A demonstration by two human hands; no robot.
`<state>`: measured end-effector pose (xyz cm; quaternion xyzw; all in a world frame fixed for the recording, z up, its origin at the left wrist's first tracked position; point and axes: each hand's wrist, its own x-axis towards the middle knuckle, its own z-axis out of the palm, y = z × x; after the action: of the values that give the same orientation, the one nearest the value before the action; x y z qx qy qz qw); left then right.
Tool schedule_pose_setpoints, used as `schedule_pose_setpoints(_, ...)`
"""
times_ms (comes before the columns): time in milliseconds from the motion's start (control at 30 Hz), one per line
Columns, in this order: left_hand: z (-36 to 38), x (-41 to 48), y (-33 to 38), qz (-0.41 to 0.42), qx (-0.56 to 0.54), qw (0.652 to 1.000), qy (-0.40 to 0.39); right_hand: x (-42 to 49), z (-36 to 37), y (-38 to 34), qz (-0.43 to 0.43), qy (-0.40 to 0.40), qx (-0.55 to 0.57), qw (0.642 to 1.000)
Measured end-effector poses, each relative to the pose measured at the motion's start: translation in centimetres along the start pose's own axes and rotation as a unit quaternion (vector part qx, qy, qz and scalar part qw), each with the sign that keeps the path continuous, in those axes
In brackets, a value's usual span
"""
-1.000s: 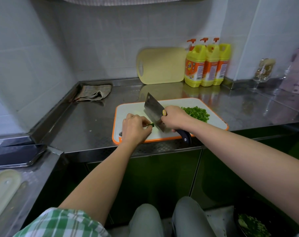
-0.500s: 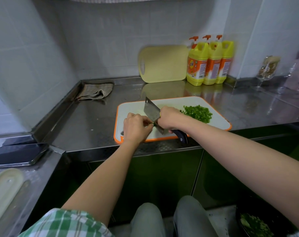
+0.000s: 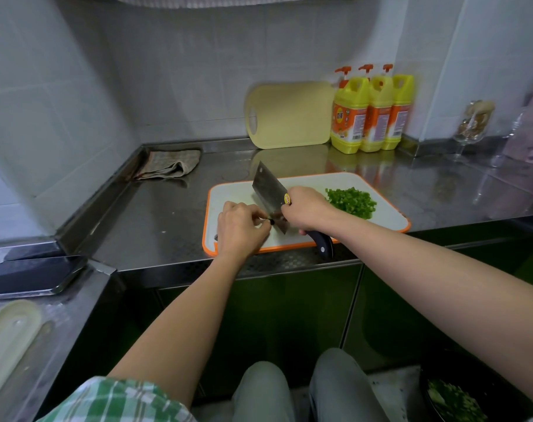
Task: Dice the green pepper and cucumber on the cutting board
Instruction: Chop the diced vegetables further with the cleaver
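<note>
Two grips over cutting board [image 3: 381, 190]: left hand [image 3: 242, 228] pinches pepper scrap [image 3: 271, 221] just beside cleaver [image 3: 268, 190] edge; right hand [image 3: 305, 208] clenches its handle. Heaped diced pepper [image 3: 350, 201] at board's right. Hazard: scrap tiny, fingertips near blade, so a slip likely nicks them.

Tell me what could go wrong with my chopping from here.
1. The left hand pinches a small piece right against the cleaver blade; a slip could nick those fingertips.
2. The cutting board lies near the front edge of the counter; a hard chop might shift it.
3. The right hand sits beside the diced pile and could scatter it.
</note>
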<state>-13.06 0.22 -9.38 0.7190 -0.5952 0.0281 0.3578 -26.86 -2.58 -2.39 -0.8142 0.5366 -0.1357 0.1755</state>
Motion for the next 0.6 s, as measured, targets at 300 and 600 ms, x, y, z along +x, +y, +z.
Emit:
schedule_pose_setpoints(300,0.2,0.2,-0.3,-0.013,0.002,1.0,-0.003,-0.4,0.1,-0.8,0.028,-0.038,-0.03,0.998)
schedule_pose_setpoints(600,0.3,0.2,-0.7,-0.013,-0.01,1.0,-0.007,0.2,1.0,-0.7,0.038,0.0,-0.036,0.999)
